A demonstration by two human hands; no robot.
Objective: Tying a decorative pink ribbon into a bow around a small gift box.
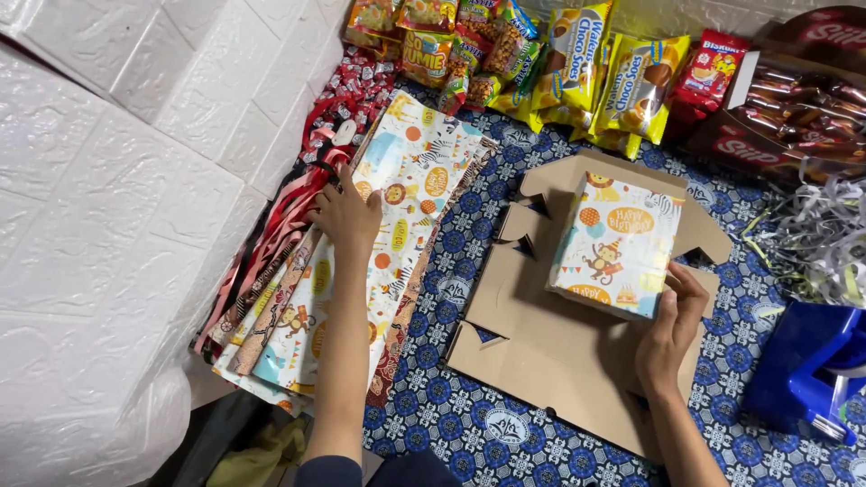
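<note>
right hand (672, 329) fingers pinch the gift-wrapped cartoon-print box (618, 243)'s near corner, left hand (347, 216) lies spread on the colourful wrapping-paper stack (415, 171) left of the box

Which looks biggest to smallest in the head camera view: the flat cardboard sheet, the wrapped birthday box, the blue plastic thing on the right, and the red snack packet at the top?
1. Flat cardboard sheet
2. Wrapped birthday box, held by the right hand
3. Blue plastic thing, though the frame edge cuts it off, so its rank against the box is unsure
4. Red snack packet
</note>
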